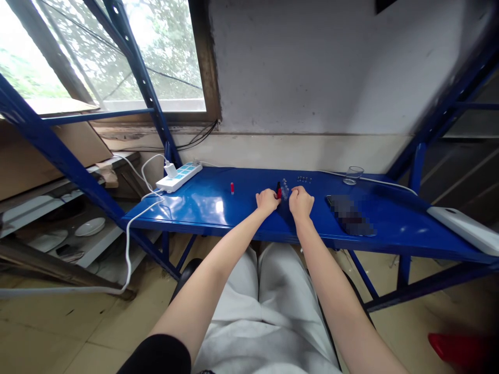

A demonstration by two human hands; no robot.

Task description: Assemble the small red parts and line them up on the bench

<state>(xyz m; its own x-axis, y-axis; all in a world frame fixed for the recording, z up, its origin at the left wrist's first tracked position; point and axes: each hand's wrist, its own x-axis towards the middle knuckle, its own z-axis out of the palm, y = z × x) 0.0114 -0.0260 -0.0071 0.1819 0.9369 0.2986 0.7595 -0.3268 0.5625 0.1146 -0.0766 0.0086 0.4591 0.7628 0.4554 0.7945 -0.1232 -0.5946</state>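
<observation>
Trousers of pale grey cloth (268, 306) show below a glossy blue metal tabletop (195, 205). Over it, the left hand (267, 200) has its grip closed on a small red-and-black object (279, 192); the right hand (301, 202) is curled, and whether its grip holds anything I cannot tell. Small clear pieces (285, 187) sit between the hands; farther back stands a clear glass tumbler (353, 180).

Small red-and-black piece (279, 192), roughly upright, just beside a cluster of small clear pieces (285, 188).
</observation>
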